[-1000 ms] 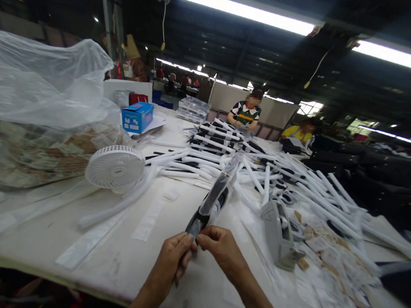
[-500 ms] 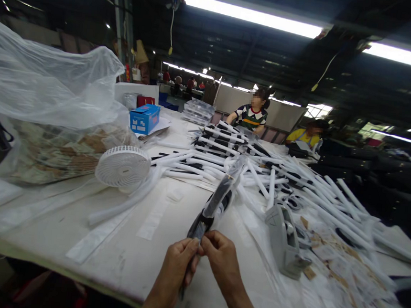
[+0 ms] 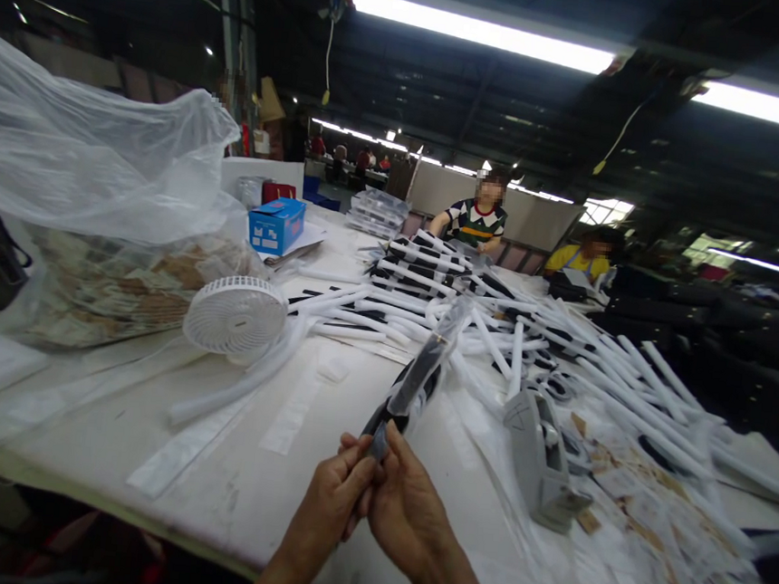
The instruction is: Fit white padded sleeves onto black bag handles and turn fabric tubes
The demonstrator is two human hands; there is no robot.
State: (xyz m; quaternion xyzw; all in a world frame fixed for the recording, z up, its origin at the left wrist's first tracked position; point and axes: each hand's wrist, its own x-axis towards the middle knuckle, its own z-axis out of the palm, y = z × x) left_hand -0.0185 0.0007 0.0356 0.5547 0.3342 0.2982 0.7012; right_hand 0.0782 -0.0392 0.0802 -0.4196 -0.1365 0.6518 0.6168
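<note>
A long black strap (image 3: 420,372), partly wrapped in clear film, points away from me above the table. Its far end runs toward a heap of white tubes (image 3: 361,303). My left hand (image 3: 331,496) is closed on the strap's near end, thumb on top. Close beside it, my right hand (image 3: 408,507) pinches a grey, shiny flap at that same end between thumb and fingers. The two hands touch or nearly touch, and they hide the tip of the strap.
A grey tape dispenser (image 3: 545,460) stands at right, beside scattered paper tags (image 3: 644,505). To the left are a white fan (image 3: 236,315), a blue box (image 3: 276,226) and a big clear plastic bag (image 3: 102,149). A co-worker (image 3: 478,220) sits across the table.
My right hand has turned, and its fingertips now reach further up the strap's near end. The left hand has shifted slightly, staying closed on the strap.
</note>
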